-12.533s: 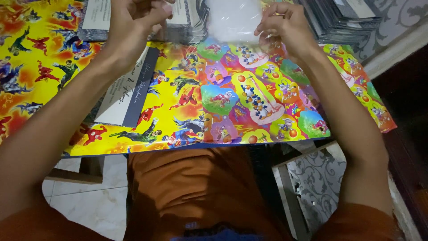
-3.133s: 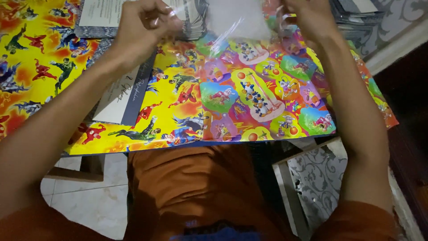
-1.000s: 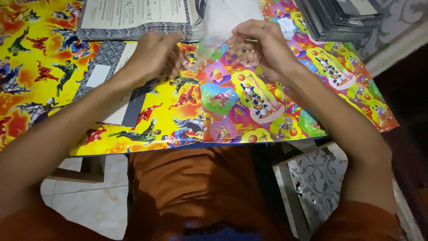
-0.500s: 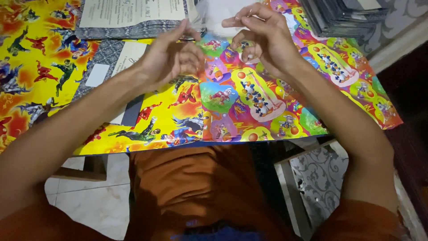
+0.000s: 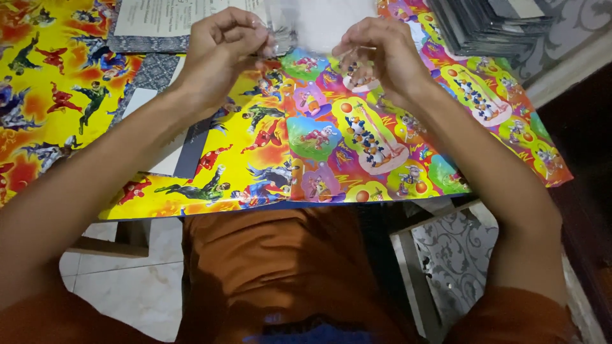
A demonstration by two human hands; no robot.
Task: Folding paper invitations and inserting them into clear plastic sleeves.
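My left hand (image 5: 220,54) and my right hand (image 5: 382,54) are raised over a low table covered in bright cartoon-print wrapping paper (image 5: 357,134). Between them they pinch the two sides of a clear plastic sleeve (image 5: 312,25), which reaches to the top edge of the view. The left fingers grip its crumpled left edge; the right fingers curl on its right edge. What the sleeve holds is too pale and blurred to tell.
A grey patterned card with a white printed sheet (image 5: 159,19) lies at the back left. Another dark-edged white card (image 5: 169,150) lies under my left forearm. A stack of dark cards (image 5: 491,22) sits at the back right. A patterned stool (image 5: 452,255) stands below the table edge.
Both hands stay on the clear sleeve. Over the last second they moved apart and up a little, the sleeve stretched between them.
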